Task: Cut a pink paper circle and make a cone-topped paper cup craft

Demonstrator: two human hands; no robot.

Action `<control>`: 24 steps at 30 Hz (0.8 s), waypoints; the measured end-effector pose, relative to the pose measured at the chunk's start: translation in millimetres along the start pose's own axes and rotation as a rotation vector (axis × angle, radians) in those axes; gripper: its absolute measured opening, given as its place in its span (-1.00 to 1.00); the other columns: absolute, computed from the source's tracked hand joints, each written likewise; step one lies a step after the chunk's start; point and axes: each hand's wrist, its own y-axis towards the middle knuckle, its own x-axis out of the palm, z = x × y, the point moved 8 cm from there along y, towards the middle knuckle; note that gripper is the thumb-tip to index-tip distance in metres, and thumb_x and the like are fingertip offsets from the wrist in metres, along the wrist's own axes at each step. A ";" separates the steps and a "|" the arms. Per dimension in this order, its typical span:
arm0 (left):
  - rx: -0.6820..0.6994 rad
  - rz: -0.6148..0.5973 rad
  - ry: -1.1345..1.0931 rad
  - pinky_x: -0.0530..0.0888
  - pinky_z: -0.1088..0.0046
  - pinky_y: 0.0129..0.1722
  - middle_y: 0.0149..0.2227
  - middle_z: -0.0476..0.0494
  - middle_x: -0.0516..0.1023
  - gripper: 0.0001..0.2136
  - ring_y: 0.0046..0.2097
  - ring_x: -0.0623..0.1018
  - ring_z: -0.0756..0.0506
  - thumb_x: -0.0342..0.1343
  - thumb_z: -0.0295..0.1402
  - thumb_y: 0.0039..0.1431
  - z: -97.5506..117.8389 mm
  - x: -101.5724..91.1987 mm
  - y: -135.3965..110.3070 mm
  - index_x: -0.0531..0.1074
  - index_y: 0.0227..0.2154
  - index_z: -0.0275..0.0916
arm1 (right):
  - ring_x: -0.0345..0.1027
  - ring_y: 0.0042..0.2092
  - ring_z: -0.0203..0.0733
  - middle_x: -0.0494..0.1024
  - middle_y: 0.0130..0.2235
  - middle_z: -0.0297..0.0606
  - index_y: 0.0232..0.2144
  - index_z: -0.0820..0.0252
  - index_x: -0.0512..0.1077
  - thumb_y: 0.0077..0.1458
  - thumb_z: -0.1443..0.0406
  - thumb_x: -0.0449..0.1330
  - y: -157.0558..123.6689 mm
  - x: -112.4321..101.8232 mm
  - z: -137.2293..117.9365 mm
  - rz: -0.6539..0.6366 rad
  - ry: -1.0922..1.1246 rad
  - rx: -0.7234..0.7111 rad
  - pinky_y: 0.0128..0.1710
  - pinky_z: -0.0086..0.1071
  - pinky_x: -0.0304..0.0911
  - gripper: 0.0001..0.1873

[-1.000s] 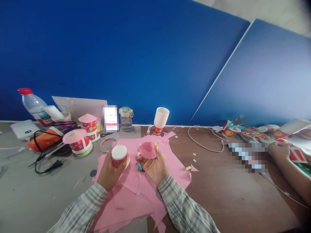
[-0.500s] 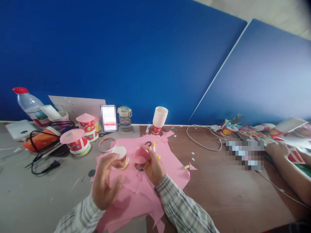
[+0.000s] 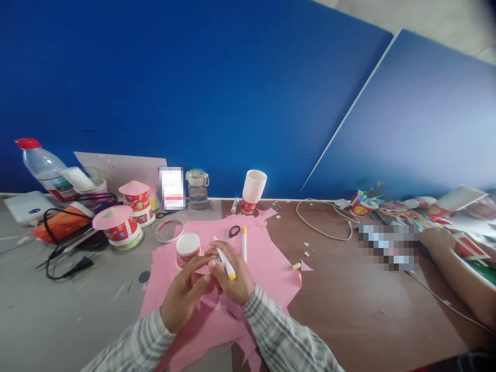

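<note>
My right hand [image 3: 238, 276] is closed around a white marker [image 3: 225, 263] with a yellow end, which slants toward me. My left hand [image 3: 182, 297] pinches a small piece of pink paper [image 3: 203, 269], mostly hidden by the fingers, and the two hands meet over it. Just beyond my left fingers stands a red-and-white paper cup [image 3: 188, 244] with its white base up. Under both hands spreads a large cut sheet of pink paper [image 3: 271, 274]. A second yellow-and-white marker [image 3: 244, 245] and dark-handled scissors [image 3: 234, 231] lie on that sheet.
Left are two cup models with pink paper roofs [image 3: 112, 217], a black power plug [image 3: 79, 267] and a bottle [image 3: 44, 165]. A stack of paper cups [image 3: 254, 186] and a water jar [image 3: 198, 191] stand behind. Another person's arm [image 3: 461, 268] rests at right.
My left hand has moved right and closed on the pink paper. My right hand has turned and lowered slightly, bringing the marker into plain view and uncovering the scissors and second marker.
</note>
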 end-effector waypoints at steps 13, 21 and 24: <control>-0.634 0.014 -0.608 0.43 0.02 -0.44 -0.44 -0.24 0.56 -0.58 -0.39 0.49 -0.31 0.02 -0.19 -0.25 -61.2 11.3 -14.0 0.37 -0.24 -0.22 | 0.38 -0.30 -0.13 0.53 -0.30 -0.23 -0.05 0.20 0.23 -0.02 0.28 0.12 22.4 -69.6 35.9 0.352 -0.603 -0.059 -0.23 -0.26 0.30 -0.58; -0.947 -0.107 -0.928 0.37 -0.14 -0.37 -0.34 -0.33 0.55 -0.49 -0.28 0.46 -0.41 -0.08 0.03 -0.24 -72.5 38.4 -32.4 0.38 -0.28 -0.21 | 0.29 -0.16 -0.01 0.50 -0.18 -0.18 -0.04 0.13 0.28 -0.14 0.35 0.20 24.6 -50.4 57.8 0.142 -0.805 -0.055 -0.14 -0.21 0.20 -0.47; -0.987 -0.076 -0.986 0.38 -0.13 -0.39 -0.39 -0.33 0.56 -0.51 -0.28 0.46 -0.43 -0.06 0.03 -0.25 -72.6 41.7 -33.5 0.40 -0.32 -0.20 | 0.26 -0.11 0.01 0.49 -0.16 -0.17 0.00 0.14 0.26 -0.14 0.36 0.19 24.0 -42.2 59.6 0.100 -0.850 -0.069 -0.08 -0.19 0.16 -0.44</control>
